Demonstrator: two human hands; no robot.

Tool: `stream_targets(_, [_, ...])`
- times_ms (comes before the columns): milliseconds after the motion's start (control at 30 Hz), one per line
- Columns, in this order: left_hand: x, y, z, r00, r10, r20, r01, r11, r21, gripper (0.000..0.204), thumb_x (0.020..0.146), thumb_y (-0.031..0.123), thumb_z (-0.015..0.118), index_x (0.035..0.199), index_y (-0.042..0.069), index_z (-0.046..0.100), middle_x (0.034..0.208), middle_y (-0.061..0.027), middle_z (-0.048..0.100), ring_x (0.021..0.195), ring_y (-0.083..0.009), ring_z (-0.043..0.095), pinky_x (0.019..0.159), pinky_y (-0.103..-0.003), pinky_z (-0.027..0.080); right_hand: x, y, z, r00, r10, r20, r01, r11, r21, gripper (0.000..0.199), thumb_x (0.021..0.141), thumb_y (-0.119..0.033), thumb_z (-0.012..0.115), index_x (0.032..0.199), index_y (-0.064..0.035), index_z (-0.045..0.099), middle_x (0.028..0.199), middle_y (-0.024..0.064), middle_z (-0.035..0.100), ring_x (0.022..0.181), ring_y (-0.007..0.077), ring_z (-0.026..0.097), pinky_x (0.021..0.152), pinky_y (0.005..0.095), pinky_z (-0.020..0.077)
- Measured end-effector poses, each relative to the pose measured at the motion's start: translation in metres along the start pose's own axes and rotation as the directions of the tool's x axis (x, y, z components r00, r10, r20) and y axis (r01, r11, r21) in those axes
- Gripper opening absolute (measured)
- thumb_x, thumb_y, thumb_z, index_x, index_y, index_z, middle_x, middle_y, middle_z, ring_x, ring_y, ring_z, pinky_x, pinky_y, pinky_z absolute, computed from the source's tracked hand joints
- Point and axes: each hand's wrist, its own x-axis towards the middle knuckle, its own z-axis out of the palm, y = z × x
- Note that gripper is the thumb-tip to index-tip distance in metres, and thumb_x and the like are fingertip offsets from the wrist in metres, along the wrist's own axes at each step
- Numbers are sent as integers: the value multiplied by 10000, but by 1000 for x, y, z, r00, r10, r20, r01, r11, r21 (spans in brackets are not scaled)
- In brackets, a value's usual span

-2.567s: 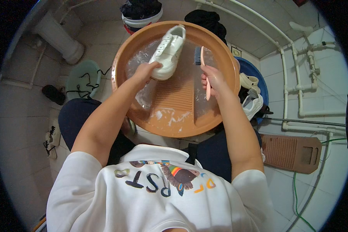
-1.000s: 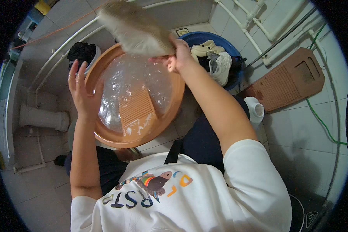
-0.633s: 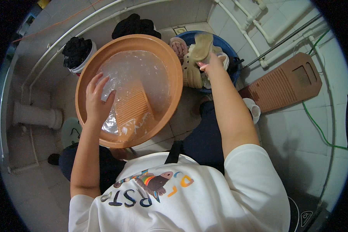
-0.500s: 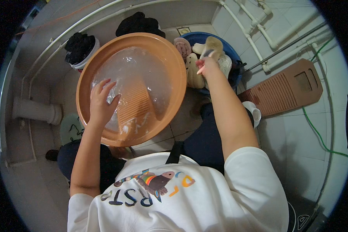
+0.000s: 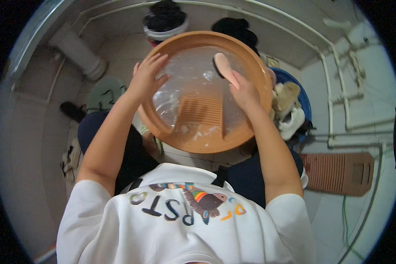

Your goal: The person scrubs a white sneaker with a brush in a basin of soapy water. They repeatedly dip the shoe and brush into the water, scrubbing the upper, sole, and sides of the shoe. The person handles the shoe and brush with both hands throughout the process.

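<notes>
A round orange wash basin [image 5: 193, 145] with soapy water and a ribbed scrubbing ramp inside sits in front of my knees. My left hand [image 5: 146, 79] rests open on the basin's left rim, fingers spread over the water. My right hand [image 5: 244, 90] grips a pink scrubbing brush [image 5: 225, 68] and holds it over the right side of the basin, bristles facing away. Pale shoes [image 5: 288, 108] lie in a blue basin [image 5: 304, 103] just right of the orange one.
A brown washboard [image 5: 339, 172] lies on the tiled floor at the right. Two small tubs with dark items [image 5: 165, 20] stand behind the basin. White pipes run along the walls, and a green cord [image 5: 344, 215] trails on the floor.
My right hand dropped the shoe into the blue basin and came back over the orange basin with the brush. The view swung back to centre on the basin.
</notes>
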Motion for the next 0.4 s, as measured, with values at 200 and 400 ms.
stream_targets(200, [-23, -93, -80, 974, -221, -58, 198, 943, -269, 527, 795, 329, 616, 1246, 96, 477, 1247, -145, 486, 1070, -269, 511, 898, -336, 415, 4, -39, 23, 963, -207, 173, 241, 948, -208, 468, 777, -163, 577, 1235, -121, 488, 1113, 194, 561, 1014, 323, 554, 865, 357, 432])
stream_targets(400, [-137, -203, -124, 803, -572, -166, 457, 770, -445, 521, 814, 395, 582, 1249, 125, 487, 1273, -139, 471, 1117, -254, 494, 937, -353, 387, 15, -56, 62, 839, -516, 172, 525, 851, -3, 515, 782, -91, 557, 1283, -118, 442, 1217, 199, 505, 1161, 271, 476, 970, 379, 367])
